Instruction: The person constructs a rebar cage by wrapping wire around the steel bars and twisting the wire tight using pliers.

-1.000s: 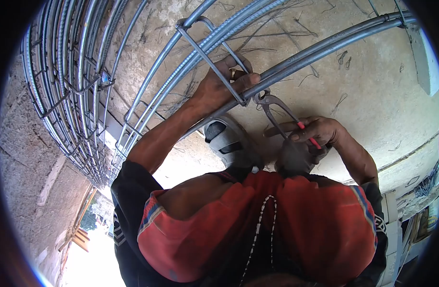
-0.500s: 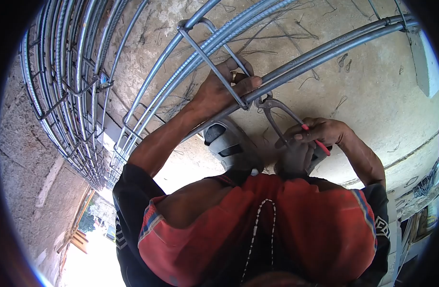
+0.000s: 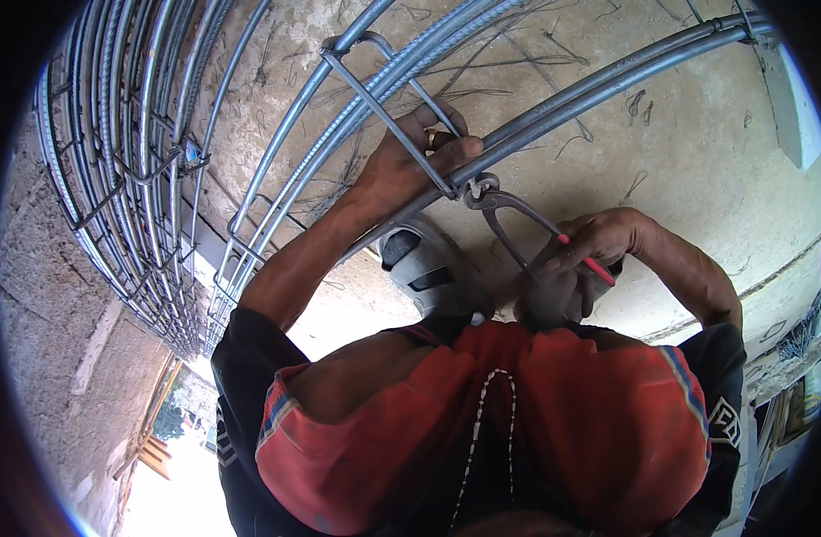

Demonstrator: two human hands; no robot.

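My left hand (image 3: 410,152) is closed around one side of a square steel stirrup (image 3: 388,121), its thumb against a pair of long rebars (image 3: 571,106) that run through the stirrup's lower corner. A ring shows on one finger. My right hand (image 3: 589,246) grips tie-wire nippers (image 3: 507,201) with a red sleeve on one handle. The handles are spread and the jaws look parted, close beside the stirrup corner and just below the rebars. Whether a tie wire lies between the jaws, I cannot tell.
More ribbed rebars (image 3: 374,100) pass through the stirrup's far side. A stack of tied rebar cages (image 3: 128,170) stands at the left along a rough wall (image 3: 34,295). Loose bits of wire (image 3: 638,183) lie on the concrete floor (image 3: 697,170). My shoe (image 3: 419,268) is below the rebars.
The nippers and my right hand have shifted slightly left, bringing the jaws nearer the stirrup corner. My right elbow has swung outward a little. My left hand keeps its hold.
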